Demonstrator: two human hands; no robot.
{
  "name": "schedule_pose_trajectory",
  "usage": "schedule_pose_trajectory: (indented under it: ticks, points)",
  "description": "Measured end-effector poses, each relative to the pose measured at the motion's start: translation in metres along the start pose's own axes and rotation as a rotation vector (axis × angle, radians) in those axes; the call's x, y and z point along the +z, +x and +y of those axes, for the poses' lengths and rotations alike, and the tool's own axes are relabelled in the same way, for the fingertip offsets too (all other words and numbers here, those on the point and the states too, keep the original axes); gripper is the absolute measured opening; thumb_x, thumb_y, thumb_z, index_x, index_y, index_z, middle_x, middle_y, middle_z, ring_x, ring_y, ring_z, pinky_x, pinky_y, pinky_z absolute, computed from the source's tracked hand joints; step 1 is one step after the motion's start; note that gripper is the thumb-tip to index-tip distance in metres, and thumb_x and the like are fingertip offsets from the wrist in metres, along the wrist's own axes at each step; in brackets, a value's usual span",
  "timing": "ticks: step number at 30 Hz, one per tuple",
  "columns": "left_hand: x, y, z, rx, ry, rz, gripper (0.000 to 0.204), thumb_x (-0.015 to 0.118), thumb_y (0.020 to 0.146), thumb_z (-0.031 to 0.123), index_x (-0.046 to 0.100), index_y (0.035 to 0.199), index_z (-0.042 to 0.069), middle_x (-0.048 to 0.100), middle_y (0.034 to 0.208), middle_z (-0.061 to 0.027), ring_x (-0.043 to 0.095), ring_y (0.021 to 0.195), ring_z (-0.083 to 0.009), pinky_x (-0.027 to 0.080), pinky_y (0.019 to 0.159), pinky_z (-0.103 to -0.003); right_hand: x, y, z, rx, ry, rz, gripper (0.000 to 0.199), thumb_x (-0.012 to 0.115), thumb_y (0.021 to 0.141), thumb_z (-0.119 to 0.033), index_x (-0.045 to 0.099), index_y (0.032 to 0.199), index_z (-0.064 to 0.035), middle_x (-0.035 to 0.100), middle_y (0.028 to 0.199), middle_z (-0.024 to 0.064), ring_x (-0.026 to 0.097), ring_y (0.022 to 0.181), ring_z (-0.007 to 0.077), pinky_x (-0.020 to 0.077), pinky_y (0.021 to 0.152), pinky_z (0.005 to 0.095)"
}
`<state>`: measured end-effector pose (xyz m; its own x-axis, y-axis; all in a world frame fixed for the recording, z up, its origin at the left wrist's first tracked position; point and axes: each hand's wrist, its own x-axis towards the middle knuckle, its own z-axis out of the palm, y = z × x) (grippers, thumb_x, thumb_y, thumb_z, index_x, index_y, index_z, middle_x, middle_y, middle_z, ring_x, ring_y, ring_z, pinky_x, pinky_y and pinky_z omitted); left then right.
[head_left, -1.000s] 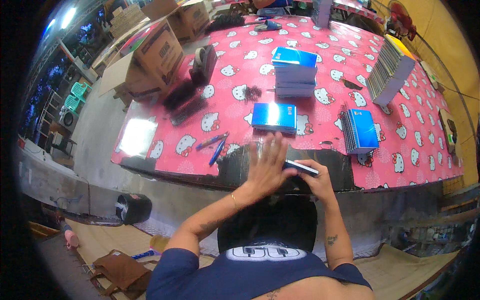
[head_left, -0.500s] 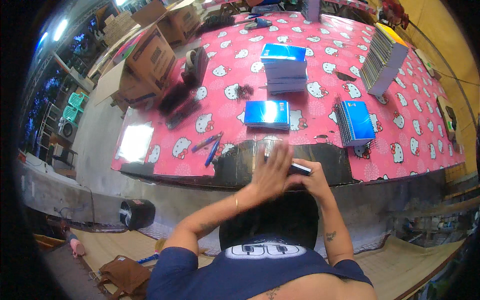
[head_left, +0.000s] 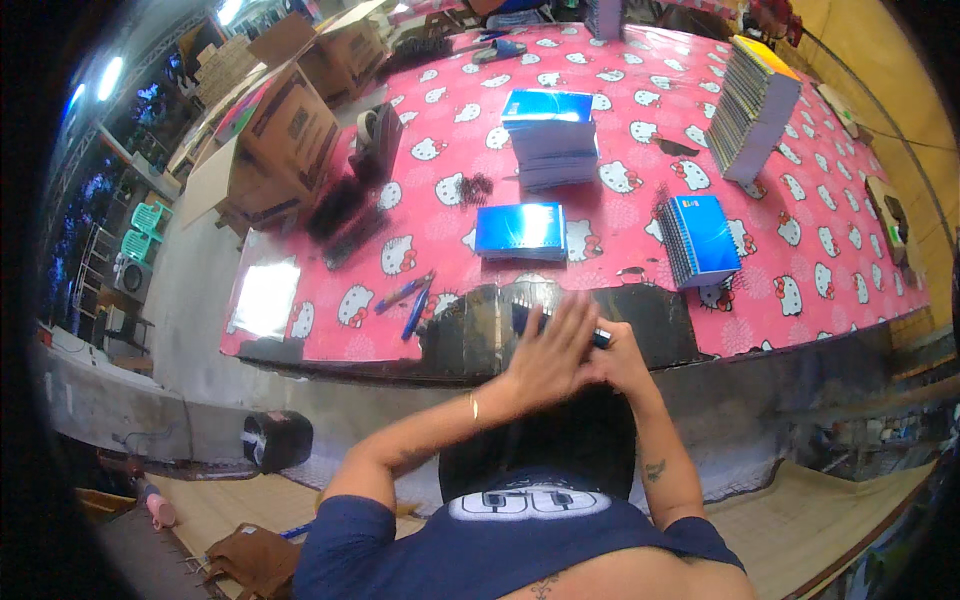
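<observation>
My left hand [head_left: 555, 345] lies flat with its fingers stretched out, pressed over a thin dark-blue notebook [head_left: 602, 338]. The notebook is seen almost edge-on, and most of it is hidden behind the hand. My right hand [head_left: 622, 360] is closed around the notebook's right end. Both hands are together above the table's near edge, over a dark bare strip [head_left: 655, 325]. Just beyond them lies a short stack of blue notebooks [head_left: 520, 230]. To the right stands a stack of spiral-bound blue notebooks [head_left: 703, 240].
A taller pile of blue-covered notebooks [head_left: 550, 140] stands farther back, and a tall yellow-topped spiral stack [head_left: 755, 110] at far right. Pens [head_left: 415, 310], black wire coils [head_left: 350, 220], a tape dispenser [head_left: 375, 145] and cardboard boxes [head_left: 285, 140] occupy the left side.
My left hand has shifted slightly right along the notebook, still flat. The right hand keeps its grip. The whole view has moved a little.
</observation>
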<state>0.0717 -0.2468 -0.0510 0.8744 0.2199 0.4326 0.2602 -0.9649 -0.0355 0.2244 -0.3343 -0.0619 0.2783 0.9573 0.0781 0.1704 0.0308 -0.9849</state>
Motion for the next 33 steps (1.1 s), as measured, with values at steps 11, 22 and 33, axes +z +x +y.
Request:
schedule_pose_trajectory:
  ticks: [11, 22, 33]
  points:
    - [-0.042, -0.005, 0.036, -0.344, -0.697, 0.238, 0.080, 0.075, 0.087, 0.025, 0.033, 0.147, -0.008, 0.043, 0.139, -0.0271, 0.045, 0.130, -0.0382, 0.036, 0.109, -0.050, 0.020, -0.011, -0.027, -0.111, -0.146, 0.303, 0.059, 0.077, 0.080, -0.006, 0.061, 0.137, -0.0084, 0.065, 0.113, 0.0169, 0.065, 0.098, 0.0258, 0.0538, 0.080, 0.0345]
    - [-0.012, 0.002, -0.053, -0.415, -1.214, -0.058, 0.038, 0.062, 0.084, 0.005, 0.062, 0.122, -0.001, 0.070, 0.106, -0.0162, 0.067, 0.101, -0.0236, 0.051, 0.089, -0.035, 0.000, 0.004, -0.085, -0.541, -1.078, 0.134, 0.028, 0.072, 0.086, -0.020, 0.069, 0.113, -0.0126, 0.067, 0.100, 0.0035, 0.063, 0.098, 0.0229, 0.0433, 0.096, 0.0453]
    - [-0.055, -0.122, -0.176, -0.649, -0.015, -0.249, 0.082, 0.075, 0.083, 0.042, 0.041, 0.151, 0.014, 0.045, 0.147, -0.0195, 0.042, 0.135, -0.0443, 0.033, 0.111, -0.055, 0.011, 0.019, -0.079, -0.414, -0.973, 0.181, 0.024, 0.072, 0.088, -0.019, 0.070, 0.111, -0.0130, 0.071, 0.093, 0.0047, 0.069, 0.084, 0.0244, 0.0519, 0.071, 0.0370]
